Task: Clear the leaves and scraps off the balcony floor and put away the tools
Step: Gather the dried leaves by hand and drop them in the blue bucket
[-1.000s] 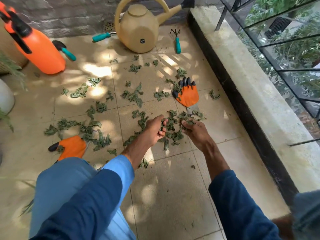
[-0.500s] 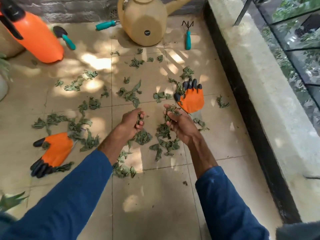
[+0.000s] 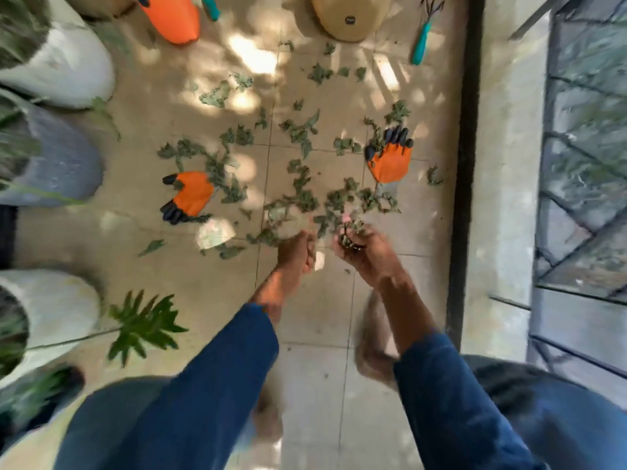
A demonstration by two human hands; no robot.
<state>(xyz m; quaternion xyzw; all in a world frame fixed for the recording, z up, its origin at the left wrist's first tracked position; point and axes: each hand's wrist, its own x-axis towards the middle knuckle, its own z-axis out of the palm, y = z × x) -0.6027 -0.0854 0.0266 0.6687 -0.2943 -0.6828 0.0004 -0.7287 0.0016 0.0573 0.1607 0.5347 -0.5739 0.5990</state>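
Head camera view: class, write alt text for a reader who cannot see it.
A person's right hand grips a clump of leaves above a tiled balcony floor, the curled left hand beside it. Scattered leaves lie ahead, with one orange glove at left and a second glove at right. The picture is blurred.

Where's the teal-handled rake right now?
Top right of the head view: the teal-handled rake lies on the tiles between the beige watering can and the raised ledge.

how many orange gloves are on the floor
2. One orange glove with black fingertips lies on the left, towards the grey planter; the second orange glove lies on the right, near the black kerb strip. None seems hidden.
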